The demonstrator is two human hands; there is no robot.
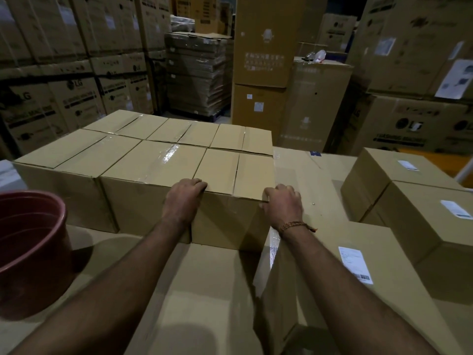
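Left hand (185, 198) and right hand (282, 204) hook curled fingers over near top corners of tan taped cardboard carton (227, 224), right end of matching carton row (122, 175) atop larger cartons (210, 278), probably to pull it clear.

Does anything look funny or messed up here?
A red bucket sits among the cartons, looking out of place. The box the left hand and right hand grip has a top seam that looks untaped and gaping, while its neighbour is taped shut.

large flat cartons (210, 290), taped boxes (153, 162) on top, red bucket (30, 252) beside
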